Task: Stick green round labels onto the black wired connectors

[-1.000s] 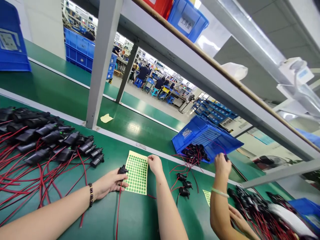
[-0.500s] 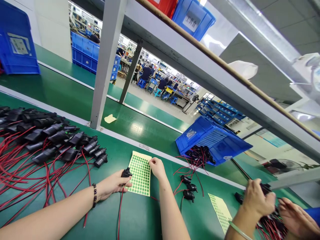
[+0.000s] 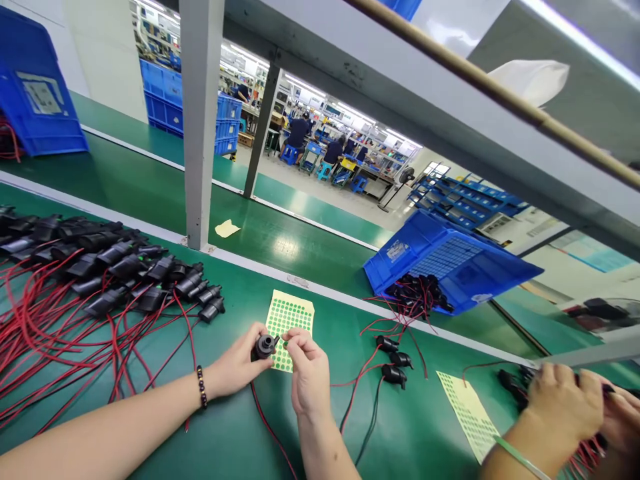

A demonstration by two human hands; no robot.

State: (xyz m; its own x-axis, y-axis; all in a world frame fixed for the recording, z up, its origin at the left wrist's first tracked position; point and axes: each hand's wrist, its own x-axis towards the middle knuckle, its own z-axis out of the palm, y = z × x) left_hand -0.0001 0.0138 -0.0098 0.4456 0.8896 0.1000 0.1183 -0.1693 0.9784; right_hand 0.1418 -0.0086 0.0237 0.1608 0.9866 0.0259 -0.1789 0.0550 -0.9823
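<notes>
1. Since the earlier frame in the head view, the right hand (image 3: pixel 307 367) has left the upper right corner of the pale yellow sheet of round green stickers (image 3: pixel 295 311) and come near the black cylindrical plastic part (image 3: pixel 265 345), whose round end has turned toward the camera.
2. Left hand (image 3: pixel 241 363): fingers and thumb closed around that part at the sheet's left edge; its thin red wire trails toward five o'clock.
3. Right hand: thumb and forefinger drawn together over the sheet; whether they grip a sticker is too small to tell.
4. From the hands, on the green surface (image 3: pixel 220 440): a heap of black wired parts (image 3: pixel 120 260) at ten o'clock, three loose black parts (image 3: pixel 394 375) at three, and a tilted blue plastic crate (image 3: pixel 425 257) at two.
</notes>
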